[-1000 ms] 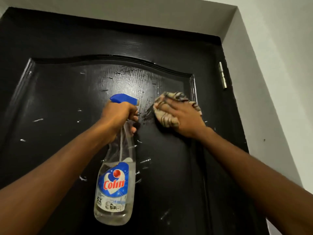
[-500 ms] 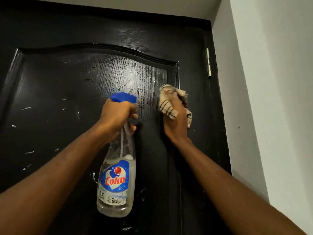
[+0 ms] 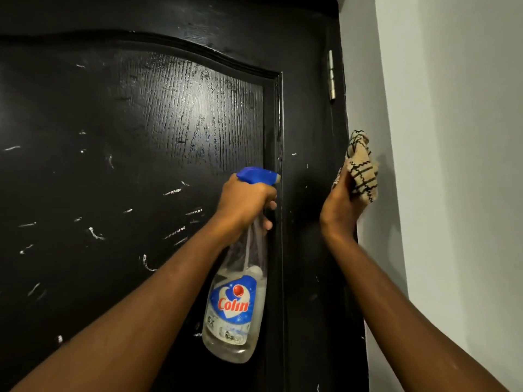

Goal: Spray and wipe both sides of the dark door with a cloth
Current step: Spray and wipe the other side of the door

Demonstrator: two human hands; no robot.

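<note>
The dark door (image 3: 127, 137) fills the left and middle of the view, its arched panel wet and streaked with white marks. My left hand (image 3: 243, 202) grips the neck of a clear spray bottle (image 3: 235, 309) with a blue trigger head and a blue Colin label, held up against the panel's right moulding. My right hand (image 3: 341, 206) holds a bunched beige cloth with black lines (image 3: 360, 168) against the door's right, hinge-side edge, just below the hinge.
A silver hinge (image 3: 331, 76) sits on the door's right edge near the top. A pale grey wall (image 3: 452, 165) runs along the right, close beside the door frame.
My right hand has carried the cloth rightward, off the panel and over to the door's hinge-side edge. The view has shifted left, so the door now fills more of it. The bottle stays gripped.
</note>
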